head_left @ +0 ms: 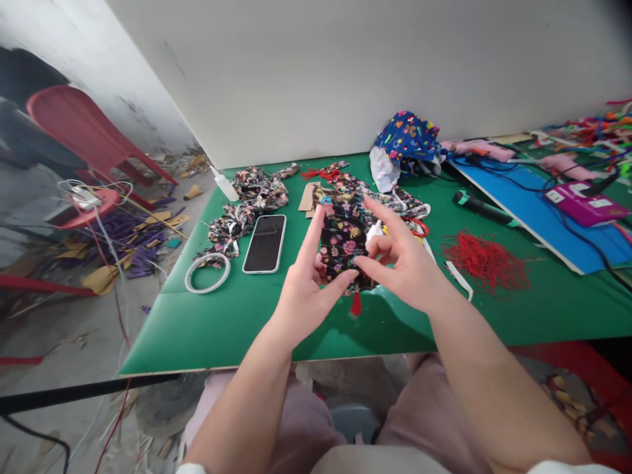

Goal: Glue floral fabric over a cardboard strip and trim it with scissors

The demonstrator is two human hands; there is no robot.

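Note:
A black floral fabric piece (343, 240) is held up over the green table (197, 336), with a red tassel (356, 305) hanging from its lower end. My left hand (309, 283) grips its left side, the thumb across the lower front. On the right side, my right hand (402, 263) holds it with thumb and fingers near the lower edge, its index finger stretched toward the top. Behind the piece lie brown cardboard (307, 199) and more floral fabric strips. Something white beside my right fingers is partly hidden.
Left on the table are a phone (265, 244), a tape roll (207, 274), a white bottle (224, 184) and bunched floral fabric (259, 191). To the right lie red threads (486, 261), a black tool (484, 208), blue cloth (407, 138), a blue board (528, 217) and a purple device (587, 203).

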